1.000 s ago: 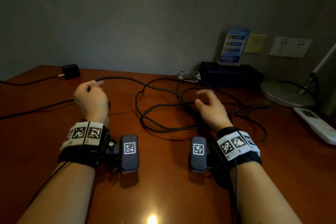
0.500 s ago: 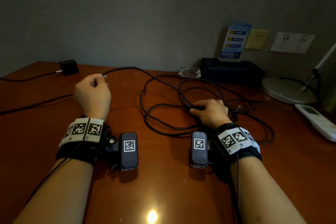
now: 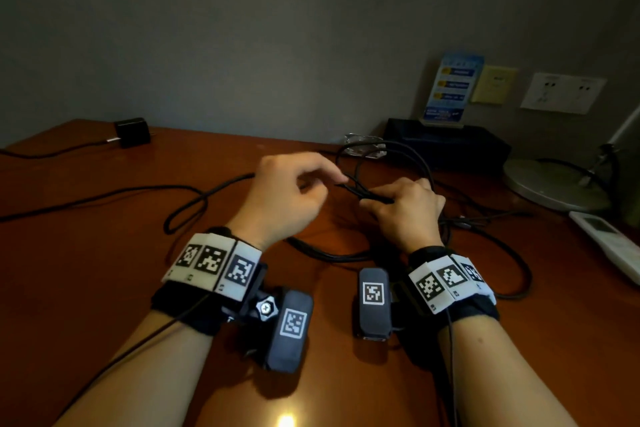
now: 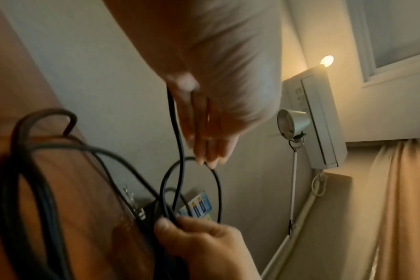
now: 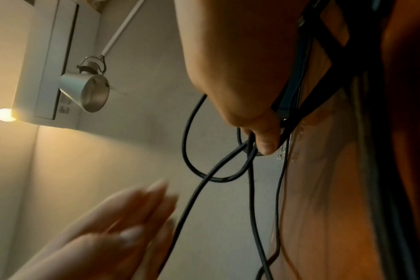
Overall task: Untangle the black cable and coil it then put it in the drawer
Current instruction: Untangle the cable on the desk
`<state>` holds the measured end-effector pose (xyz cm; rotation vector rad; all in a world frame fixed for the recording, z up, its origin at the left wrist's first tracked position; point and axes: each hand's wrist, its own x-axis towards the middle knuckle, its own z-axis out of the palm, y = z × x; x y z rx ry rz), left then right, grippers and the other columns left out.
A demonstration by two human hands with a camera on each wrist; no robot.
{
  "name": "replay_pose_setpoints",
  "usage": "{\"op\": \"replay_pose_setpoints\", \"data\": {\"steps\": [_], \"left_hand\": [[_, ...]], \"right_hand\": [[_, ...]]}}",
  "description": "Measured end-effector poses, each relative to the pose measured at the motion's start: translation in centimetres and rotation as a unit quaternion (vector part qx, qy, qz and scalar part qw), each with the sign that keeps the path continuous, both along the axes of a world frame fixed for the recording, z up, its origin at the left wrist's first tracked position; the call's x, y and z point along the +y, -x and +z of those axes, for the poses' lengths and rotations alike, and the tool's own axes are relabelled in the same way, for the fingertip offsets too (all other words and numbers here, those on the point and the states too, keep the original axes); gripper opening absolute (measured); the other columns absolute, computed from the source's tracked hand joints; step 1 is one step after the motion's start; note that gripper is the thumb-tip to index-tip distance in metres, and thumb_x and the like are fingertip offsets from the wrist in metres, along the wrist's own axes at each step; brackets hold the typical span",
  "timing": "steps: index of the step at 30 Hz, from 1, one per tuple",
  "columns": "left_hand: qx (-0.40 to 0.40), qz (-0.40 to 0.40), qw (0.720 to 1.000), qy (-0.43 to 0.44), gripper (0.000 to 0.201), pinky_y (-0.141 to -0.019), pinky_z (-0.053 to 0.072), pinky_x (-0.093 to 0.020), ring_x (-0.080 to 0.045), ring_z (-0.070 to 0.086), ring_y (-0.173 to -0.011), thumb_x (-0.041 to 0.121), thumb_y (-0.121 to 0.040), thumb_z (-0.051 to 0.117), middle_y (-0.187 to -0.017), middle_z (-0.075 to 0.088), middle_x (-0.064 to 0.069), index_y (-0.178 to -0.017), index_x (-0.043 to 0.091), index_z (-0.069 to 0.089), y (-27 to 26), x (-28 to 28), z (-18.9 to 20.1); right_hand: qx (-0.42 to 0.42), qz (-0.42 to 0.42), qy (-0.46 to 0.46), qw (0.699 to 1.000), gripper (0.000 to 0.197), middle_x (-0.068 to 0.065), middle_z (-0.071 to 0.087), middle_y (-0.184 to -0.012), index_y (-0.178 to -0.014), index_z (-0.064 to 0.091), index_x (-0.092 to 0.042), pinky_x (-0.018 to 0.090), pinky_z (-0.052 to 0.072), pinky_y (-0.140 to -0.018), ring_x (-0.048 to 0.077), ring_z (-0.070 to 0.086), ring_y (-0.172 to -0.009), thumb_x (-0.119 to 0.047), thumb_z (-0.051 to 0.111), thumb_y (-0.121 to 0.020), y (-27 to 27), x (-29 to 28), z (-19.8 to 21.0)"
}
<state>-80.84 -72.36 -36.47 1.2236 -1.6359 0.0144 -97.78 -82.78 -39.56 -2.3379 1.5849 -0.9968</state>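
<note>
The right hand [image 3: 407, 210] is hovering above the desk with its fingers curled and thumb [image 5: 266, 141] pinching strands of the cable [image 4: 178, 151]. The left hand [image 3: 284, 198] is reaching toward it from the left, its fingers [image 4: 205, 136] lying nearly straight and together, tips touching a loop. Both forearms are stretching forward, wrists raised.

Left hand [image 3: 280, 198] crossed to right hand [image 3: 407, 208], which lifted black cable [image 3: 363, 191].
</note>
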Motion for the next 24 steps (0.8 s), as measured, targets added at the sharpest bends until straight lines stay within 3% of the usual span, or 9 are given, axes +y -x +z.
{"op": "replay_pose_setpoints", "data": {"steps": [4,6,7,10,14,17,19,21,24], "left_hand": [[-0.044,-0.03,0.993,-0.107,0.043,-0.111,0.032,-0.021,-0.001,0.043,-0.132,0.003,-0.085,0.058,-0.136,0.056,0.01,-0.123,0.024,0.065,0.4,-1.6,-1.5],[-0.074,-0.004,0.985,-0.156,0.046,-0.111,0.031,-0.026,-0.005,0.033,-0.137,0.014,-0.091,0.058,-0.143,0.047,0.011,-0.136,0.026,0.054,0.3,-2.2,-2.2],[-0.089,0.014,0.979,-0.181,0.045,-0.108,0.034,-0.028,-0.008,0.034,-0.133,0.021,-0.093,0.057,-0.138,0.049,0.01,-0.137,0.025,0.052,0.3,-2.5,-2.5],[-0.096,0.081,0.97,-0.208,0.032,-0.096,0.039,-0.03,-0.018,0.041,-0.112,0.039,-0.093,0.057,-0.106,0.057,0.006,-0.121,0.025,0.064,0.6,-2.9,-3.0],[-0.009,0.07,0.976,-0.206,0.007,-0.085,0.032,-0.024,-0.015,0.046,-0.1,0.038,-0.086,0.068,-0.094,0.058,0.003,-0.087,0.032,0.072,0.6,-2.7,-2.5],[0.079,0.042,0.982,-0.165,0.01,-0.081,0.037,-0.027,-0.014,0.055,-0.093,0.032,-0.086,0.07,-0.09,0.062,0.0,-0.076,0.031,0.072,0.2,-2.4,-2.2],[0.196,0.056,0.974,-0.097,0.018,-0.076,0.04,-0.028,-0.01,0.059,-0.084,0.025,-0.089,0.067,-0.086,0.066,0.0,-0.072,0.026,0.071,-0.6,-2.3,-2.0],[0.357,0.06,0.931,-0.049,0.025,-0.065,0.038,-0.028,-0.005,0.053,-0.067,0.02,-0.094,0.061,-0.071,0.062,0.005,-0.07,0.022,0.066,-1.9,-2.0,-1.4],[0.555,0.017,0.832,0.001,0.026,-0.056,0.032,-0.021,-0.001,0.043,-0.054,0.021,-0.099,0.052,-0.054,0.049,0.011,-0.074,0.017,0.059,-4.3,-1.1,-0.2]], "right_hand": [[0.002,0.054,0.062,0.997,0.024,-0.013,0.061,-0.096,-0.101,0.076,-0.032,0.033,0.021,-0.084,0.019,0.042,-0.106,-0.043,0.073,-0.08,-0.6,0.4,0.2],[-0.015,0.094,0.09,0.991,0.022,-0.016,0.055,-0.086,-0.096,0.078,-0.029,0.032,0.022,-0.08,0.02,0.043,-0.098,-0.04,0.076,-0.077,-0.8,0.5,0.1],[-0.029,0.116,0.102,0.987,0.021,-0.016,0.053,-0.08,-0.092,0.079,-0.028,0.033,0.026,-0.08,0.022,0.044,-0.094,-0.039,0.075,-0.074,-0.9,0.6,0.1],[-0.057,0.171,0.12,0.976,0.019,-0.02,0.048,-0.067,-0.083,0.08,-0.028,0.042,0.041,-0.073,0.018,0.043,-0.082,-0.034,0.069,-0.068,-1.2,0.8,-0.1],[-0.054,0.17,0.118,0.977,0.012,-0.015,0.056,-0.069,-0.076,0.077,-0.03,0.042,0.044,-0.072,0.014,0.042,-0.082,-0.029,0.083,-0.066,-1.3,0.8,-0.3],[-0.067,0.13,0.073,0.987,0.028,-0.01,0.051,-0.08,-0.09,0.074,-0.033,0.033,0.047,-0.077,0.015,0.05,-0.086,-0.035,0.086,-0.065,-1.3,1.3,0.1],[-0.06,0.088,0.039,0.994,0.039,-0.004,0.05,-0.091,-0.106,0.07,-0.038,0.029,0.048,-0.081,0.014,0.053,-0.088,-0.039,0.084,-0.07,-0.8,1.4,0.4],[-0.063,0.068,0.012,0.996,0.04,-0.002,0.051,-0.097,-0.112,0.066,-0.041,0.028,0.048,-0.083,0.009,0.052,-0.083,-0.04,0.08,-0.074,-0.2,1.6,0.7],[-0.039,0.055,-0.049,0.997,0.045,-0.001,0.056,-0.101,-0.118,0.062,-0.045,0.023,0.044,-0.084,0.008,0.054,-0.081,-0.047,0.077,-0.076,0.5,1.4,0.6]]}}
